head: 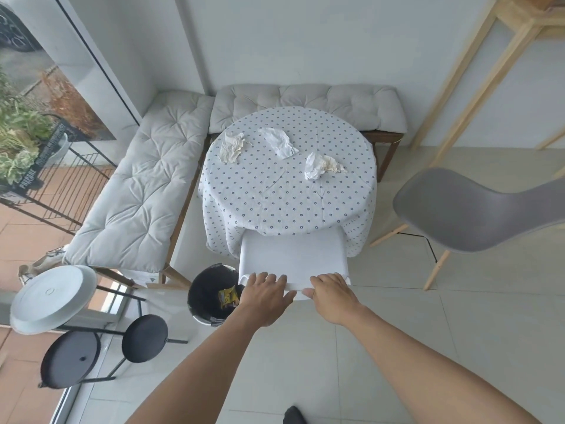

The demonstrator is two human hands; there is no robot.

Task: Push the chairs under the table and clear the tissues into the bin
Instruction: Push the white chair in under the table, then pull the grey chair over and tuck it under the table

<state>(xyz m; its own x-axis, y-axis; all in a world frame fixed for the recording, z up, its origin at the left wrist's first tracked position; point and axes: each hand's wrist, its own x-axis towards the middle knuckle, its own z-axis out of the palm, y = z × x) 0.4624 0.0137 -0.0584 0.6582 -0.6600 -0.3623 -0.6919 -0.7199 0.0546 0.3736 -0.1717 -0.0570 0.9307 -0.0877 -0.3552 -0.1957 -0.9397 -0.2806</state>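
Observation:
A white chair (293, 255) stands at the near side of the round table (287, 206), its seat partly under the dotted cloth. My left hand (265, 296) and my right hand (331, 296) both rest on the top edge of its backrest, fingers curled over it. Three crumpled tissues lie on the table: one at the left (231, 146), one in the middle (278, 141), one at the right (321, 165). A grey chair (467, 212) stands apart to the right of the table. A black-lined bin (211, 296) sits on the floor just left of the white chair, with a yellow wrapper inside.
Cushioned benches (143, 191) run along the table's left and far sides. Black stools (144, 338) and a white round tray table (53, 298) stand at the lower left by the window. A wooden shelf frame (477, 84) rises at the right. Tiled floor lies behind me.

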